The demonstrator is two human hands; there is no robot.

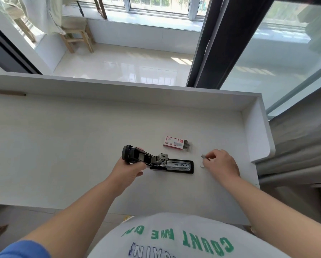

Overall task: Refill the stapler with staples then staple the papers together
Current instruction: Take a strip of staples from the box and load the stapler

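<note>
Left hand [131,169]: your fingers curl round the raised black top of the stapler [156,162], holding it swung open at the left end, while the base lies flat on the white counter [62,146] with its metal staple channel [180,165] exposed and pointing right. Keep this grip steady and the top well back, so the channel stays clear from above.

Centre: the red and white staple box [175,144] sits just beyond the stapler base, its right end open, near but apart from both hands.

Right hand [221,164]: your thumb and fingertips pinch a small strip of staples [203,156] just right of the channel's end; another small pale piece [202,166] lies on the counter below it, too small to identify. Judged from this position, the step is loading. Turn the strip so its legs point down, line it up with the channel's length, then lower it in flat rather than dropping it, since a tilted strip is likely to jam. No papers are in view.
</note>
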